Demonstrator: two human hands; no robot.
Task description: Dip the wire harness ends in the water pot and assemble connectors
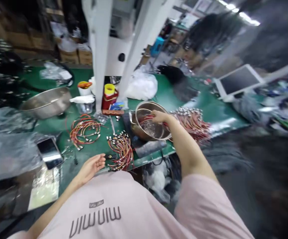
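My right hand [160, 117] reaches into a tilted round metal bowl [166, 109], its fingers closed on a bundle of red wires [146, 118]. Some of the bundle shows on both sides of the fingers; the grip itself is partly hidden. My left hand [91, 167] rests by the table's front edge, fingers loosely bent and apart, with nothing visible in them. Close to its fingertips lies a small black piece [110, 156], beside a pile of red and yellow wires with white connectors [124, 151]. A looser coil of similar wires [84, 131] lies further left.
A large heap of wires [193, 124] lies right of the bowl. A grey cylinder [150, 148] sits at the green table's [66, 179] front edge. Left are a phone [49, 153] and a wide metal basin [46, 103]. White posts [102, 49] rise behind, near a yellow tape roll [109, 89].
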